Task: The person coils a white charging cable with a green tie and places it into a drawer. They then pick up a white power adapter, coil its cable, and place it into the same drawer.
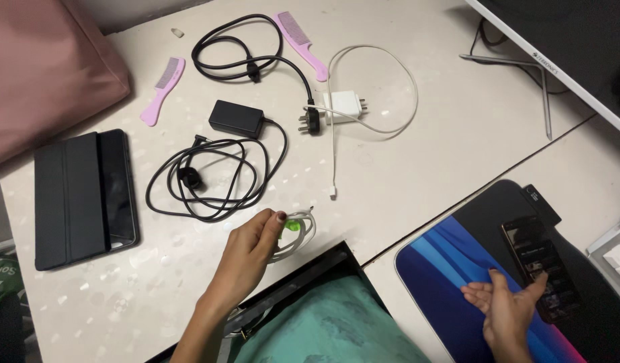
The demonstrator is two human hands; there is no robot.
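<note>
My left hand [248,250] pinches a coiled white cable [298,232] with a green tie, just above the table's front edge. A black power adapter [236,118] with its looped black cord [209,178] lies just beyond that hand. My right hand [506,306] rests open, palm up, on a blue and black desk mat [444,259], its fingers beside a dark phone [540,265] lying on the mat. A white charger [342,106] with a long white cable [390,81] lies further back.
Two pink combs [163,89] [300,42] lie at the back. A black tablet in a folio case [85,196] sits at the left, a pink cushion [41,67] behind it. A monitor [572,47] stands at the back right. Teal cloth [326,326] fills an open black drawer below.
</note>
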